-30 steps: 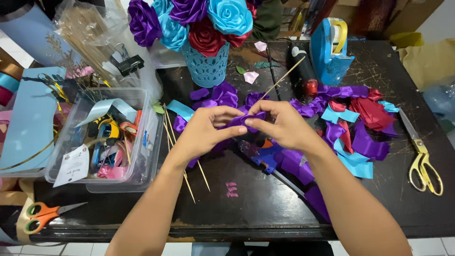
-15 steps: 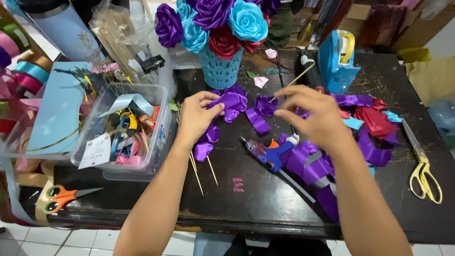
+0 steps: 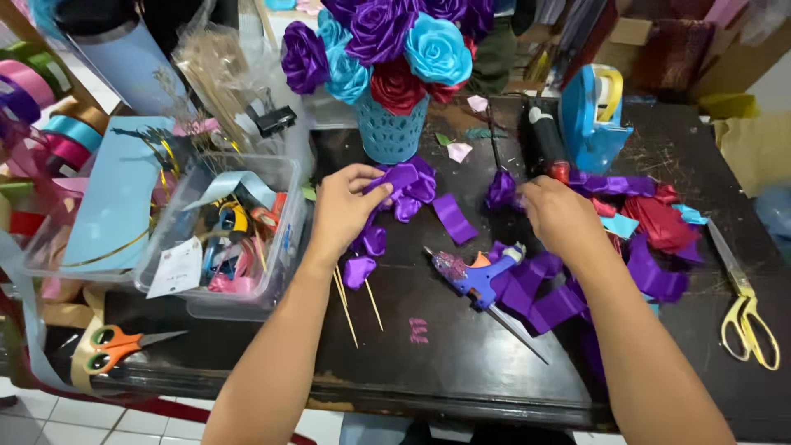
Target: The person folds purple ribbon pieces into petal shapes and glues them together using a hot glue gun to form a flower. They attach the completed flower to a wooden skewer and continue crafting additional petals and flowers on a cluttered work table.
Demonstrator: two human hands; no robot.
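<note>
Dark table (image 3: 461, 363), hands pinching purple ribbon (image 3: 412, 185)

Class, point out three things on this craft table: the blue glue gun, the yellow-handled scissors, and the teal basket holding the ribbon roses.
Blue glue gun (image 3: 476, 276), head view, on its body.
Yellow-handled scissors (image 3: 748, 320), head view, on the handle loops.
Teal basket (image 3: 391, 133), head view, on its woven front wall.

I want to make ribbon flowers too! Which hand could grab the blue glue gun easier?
Probably the right hand. The glue gun lies just below it, handle end nearest, while the left hand is pinching a purple ribbon piece farther away.
</note>
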